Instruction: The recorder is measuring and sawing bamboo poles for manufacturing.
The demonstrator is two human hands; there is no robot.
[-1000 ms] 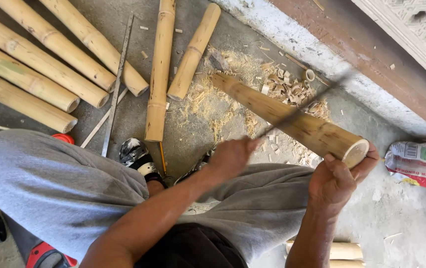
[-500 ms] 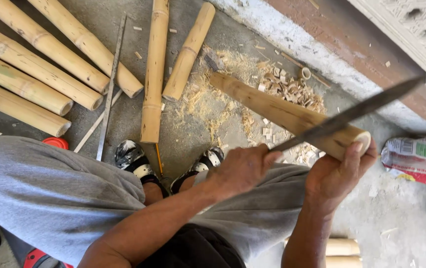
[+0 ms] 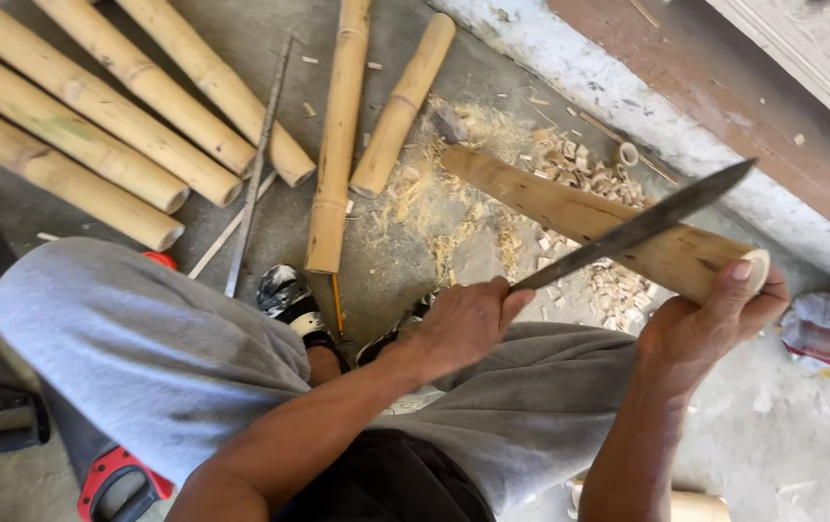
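Left hand [image 3: 468, 324] gripping long blade [image 3: 642, 225], right hand [image 3: 710, 324] holding bamboo pole [image 3: 569, 208], shavings [image 3: 453, 217] below

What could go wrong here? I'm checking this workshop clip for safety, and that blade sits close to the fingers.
1. The right hand grips the near end of the bamboo pole, with its fingers close under the long blade; a slip could cut them.
2. The left hand holds the blade over the knees in grey trousers; a glancing stroke might reach the legs.
3. The pole's far end rests among loose shavings, so it may skid.
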